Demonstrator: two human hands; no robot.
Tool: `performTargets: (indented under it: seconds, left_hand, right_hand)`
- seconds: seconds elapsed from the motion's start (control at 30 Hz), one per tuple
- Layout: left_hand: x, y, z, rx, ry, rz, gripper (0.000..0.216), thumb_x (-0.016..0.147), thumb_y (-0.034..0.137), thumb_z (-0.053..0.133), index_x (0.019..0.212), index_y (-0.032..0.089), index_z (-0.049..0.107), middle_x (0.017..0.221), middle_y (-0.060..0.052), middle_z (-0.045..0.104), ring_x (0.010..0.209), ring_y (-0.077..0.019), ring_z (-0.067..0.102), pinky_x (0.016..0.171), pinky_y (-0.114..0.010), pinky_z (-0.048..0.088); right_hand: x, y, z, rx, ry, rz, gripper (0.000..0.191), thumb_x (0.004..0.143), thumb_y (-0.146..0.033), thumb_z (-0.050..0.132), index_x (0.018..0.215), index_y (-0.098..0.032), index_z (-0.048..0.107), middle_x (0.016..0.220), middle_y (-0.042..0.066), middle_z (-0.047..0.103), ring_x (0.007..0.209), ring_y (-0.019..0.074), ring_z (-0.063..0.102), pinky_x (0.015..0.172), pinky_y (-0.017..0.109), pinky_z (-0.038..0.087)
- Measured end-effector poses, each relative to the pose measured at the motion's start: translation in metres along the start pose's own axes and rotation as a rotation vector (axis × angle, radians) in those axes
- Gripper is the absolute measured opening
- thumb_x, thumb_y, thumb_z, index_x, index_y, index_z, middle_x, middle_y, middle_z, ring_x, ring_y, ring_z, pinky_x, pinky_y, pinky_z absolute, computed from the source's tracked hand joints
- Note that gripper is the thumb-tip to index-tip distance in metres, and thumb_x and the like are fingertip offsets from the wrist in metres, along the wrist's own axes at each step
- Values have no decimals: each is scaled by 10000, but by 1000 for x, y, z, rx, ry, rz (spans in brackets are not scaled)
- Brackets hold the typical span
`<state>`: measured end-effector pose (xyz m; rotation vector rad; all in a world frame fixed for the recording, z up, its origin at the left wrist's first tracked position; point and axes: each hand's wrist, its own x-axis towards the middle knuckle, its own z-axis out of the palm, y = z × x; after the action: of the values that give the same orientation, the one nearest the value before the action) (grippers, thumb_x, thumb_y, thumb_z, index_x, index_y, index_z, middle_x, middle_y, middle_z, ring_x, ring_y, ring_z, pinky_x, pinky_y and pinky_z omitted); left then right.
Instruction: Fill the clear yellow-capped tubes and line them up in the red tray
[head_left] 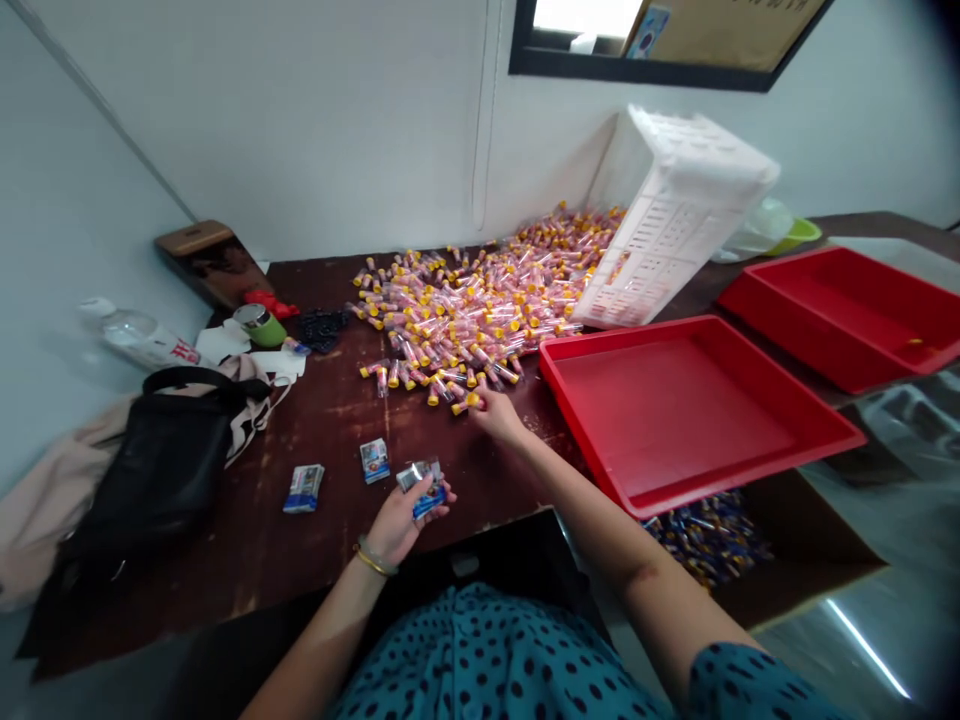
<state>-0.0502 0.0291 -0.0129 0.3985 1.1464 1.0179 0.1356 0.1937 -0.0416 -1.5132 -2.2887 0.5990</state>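
My left hand point(401, 518) is closed on a small folded blue-and-white paper box point(421, 487) near the table's front edge. My right hand point(495, 412) reaches forward and pinches a clear tube with a yellow cap point(465, 402) at the near edge of a large pile of such tubes point(480, 300). Two more small paper boxes lie flat on the dark wooden table point(330, 420), one point(304, 488) to the left and one point(374, 460) just ahead of my left hand.
A white plastic crate point(675, 220) lies tipped on its side behind the pile. Two red trays point(690, 410) point(847, 310) sit at the right. A cardboard box holding packets point(709, 535) is below the near tray. A black bag point(165, 450), bottle point(142, 338) and green cup point(260, 325) crowd the left.
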Motion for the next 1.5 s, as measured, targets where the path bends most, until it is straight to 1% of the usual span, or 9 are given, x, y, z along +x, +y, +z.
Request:
performTargets:
  seconds: [0.1, 0.17, 0.3, 0.47, 0.67, 0.9, 1.1, 1.27, 1.5]
  left_hand:
    - [7, 0, 4, 37, 0, -2, 203, 765, 266, 765, 873, 111, 693, 727, -52, 697, 632, -147, 687, 460, -180, 486]
    - [10, 1, 8, 45, -23, 13, 205, 766, 264, 762, 880, 111, 687, 761, -63, 713, 654, -155, 698, 491, -194, 513]
    - [8, 4, 11, 60, 21, 81, 290, 700, 321, 810, 856, 118, 674, 751, -53, 719, 634, -173, 700, 505, -232, 535]
    - [7, -1, 8, 151, 131, 243, 343, 613, 366, 850, 770, 123, 666, 674, -21, 689, 536, -135, 628, 401, -202, 441]
    - [9, -13, 23, 235, 79, 291, 351, 627, 376, 832, 822, 122, 688, 705, -30, 690, 574, -147, 619, 438, -229, 479]
    - [4, -12, 24, 306, -83, 193, 315, 671, 377, 805, 802, 128, 662, 617, -15, 646, 517, -130, 589, 414, -212, 450]
    - [-2, -8, 14, 238, -92, 90, 340, 594, 325, 860, 717, 159, 591, 563, 26, 598, 483, -101, 561, 389, -177, 345]
    - [-2, -7, 15, 257, -114, 33, 368, 554, 310, 879, 711, 156, 584, 580, 22, 600, 487, -95, 554, 389, -174, 321]
    - [-2, -5, 21, 308, -188, 22, 317, 581, 279, 865, 750, 148, 631, 593, 18, 593, 494, -88, 542, 405, -176, 328]
  right_hand:
    - [-9, -17, 9, -53, -31, -114, 290, 886, -137, 487, 1132, -210, 623, 1209, 102, 610, 1029, 229, 545, 851, 293, 449]
    - [-9, -27, 9, -84, -40, -145, 303, 901, -105, 440, 1137, -181, 616, 1295, 149, 557, 1061, 248, 526, 848, 316, 451]
    - [-18, -33, -7, -18, -22, -104, 266, 904, -151, 450, 1123, -142, 601, 1127, 135, 624, 931, 227, 565, 766, 294, 457]
    - [-67, -28, -24, 605, -107, -60, 201, 883, -255, 502, 991, -154, 638, 761, -1, 634, 660, 127, 557, 646, 223, 431]
    - [-100, -35, -25, 789, -163, -29, 210, 821, -373, 660, 862, -168, 637, 756, -3, 649, 685, 132, 580, 680, 237, 451]
    - [-102, -37, -40, 731, -139, -53, 195, 814, -347, 668, 834, -153, 664, 739, -6, 638, 675, 123, 561, 664, 231, 445]
    - [-103, -19, -53, 983, -79, 71, 367, 767, -374, 725, 1066, -168, 669, 930, 26, 700, 765, 137, 628, 726, 263, 502]
    - [-102, -11, -63, 1294, -34, 193, 391, 765, -411, 741, 1057, -177, 628, 971, 45, 710, 636, 94, 606, 597, 232, 514]
    - [-100, -28, -65, 1304, -127, 140, 347, 785, -400, 734, 1030, -175, 637, 897, 22, 706, 631, 88, 596, 586, 215, 508]
